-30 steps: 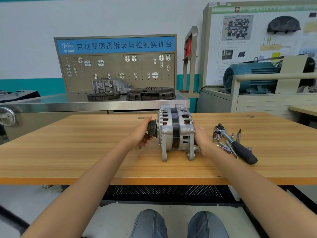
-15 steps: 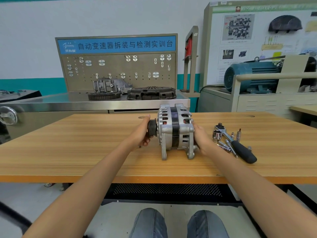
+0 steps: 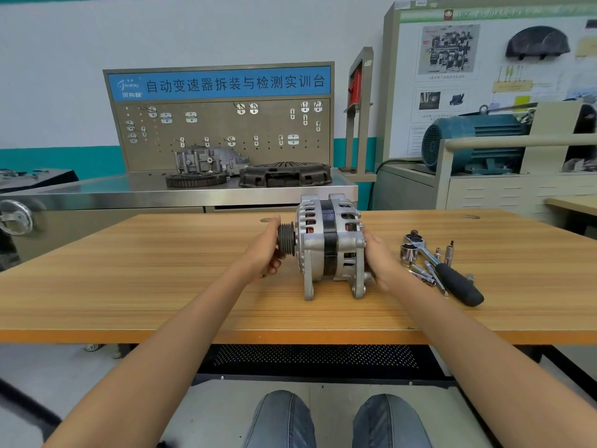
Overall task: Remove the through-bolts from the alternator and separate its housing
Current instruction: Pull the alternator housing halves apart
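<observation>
Left hand (image 3: 263, 253) curled round the ribbed black pulley (image 3: 286, 239); right hand (image 3: 379, 260) gripped the finned silver cast-metal alternator (image 3: 329, 247) on the wood-grain bench (image 3: 161, 286).

Pretty clearly an auto-mechanics training workshop, like a vocational school room. There's a pegboard (image 3: 223, 137) with metal hooks and a blue banner (image 3: 219, 84) in Chinese characters across the top, sitting on a steel bench (image 3: 97, 197) with a toothed ring (image 3: 195, 180), a gearbox casting (image 3: 210, 160) and a clutch cover (image 3: 286, 174) laid out. Off to the side is a display board (image 3: 484, 59) with diagrams and an instrument cluster (image 3: 537, 42) mounted on it, plus a teal electric motor (image 3: 475, 140). Wooden worktable (image 3: 129, 270) up front with a ratchet (image 3: 445, 273) and sockets.
</observation>
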